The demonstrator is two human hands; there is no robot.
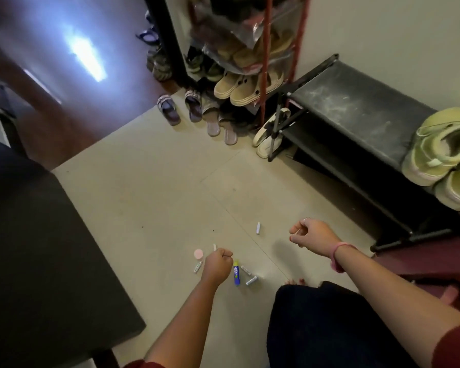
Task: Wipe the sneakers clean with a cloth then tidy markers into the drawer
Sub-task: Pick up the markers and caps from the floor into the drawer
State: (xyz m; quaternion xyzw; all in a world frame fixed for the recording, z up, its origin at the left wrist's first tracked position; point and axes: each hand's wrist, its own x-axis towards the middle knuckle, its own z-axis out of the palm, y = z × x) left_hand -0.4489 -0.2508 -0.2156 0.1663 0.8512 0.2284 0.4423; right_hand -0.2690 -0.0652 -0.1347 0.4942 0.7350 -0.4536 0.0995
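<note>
Left hand (217,264): low over the floor, grip curled into a fist among the scattered items; a small white marker (214,247) sticks up just beyond the knuckles, cannot tell if it is pinched or only lying behind the hand.
Right hand (312,233): raised above the floor to the right, grip loosely curled, thumb against forefinger, cannot tell if anything is held; ring on one finger, pink band (339,254) at the wrist.
Markers on floor (144,208): short white ones, one (198,266) left of the left hand, two (246,270) (251,280) right of it, one more (258,228) lying apart, between the two hands and further out.
Blue tube (236,273): yellow cap, lies just right of the left hand, near the two white markers.
Pink round lid (198,253): flat on the floor, just left of the left hand.
Sneakers (441,155): pale green pair, on the top of the low black shoe rack (351,112) at the right wall, toward its near end.
Tall shoe rack (263,49): red poles, packed with shoes, sandals and slippers lined on the floor in front.
Dark worktop (37,248): fills left side of view, nothing visible on it.
Person: dark trousers, toes showing near the markers, red sleeves at both arms.
Drawer, cloth: not visible in this view.
</note>
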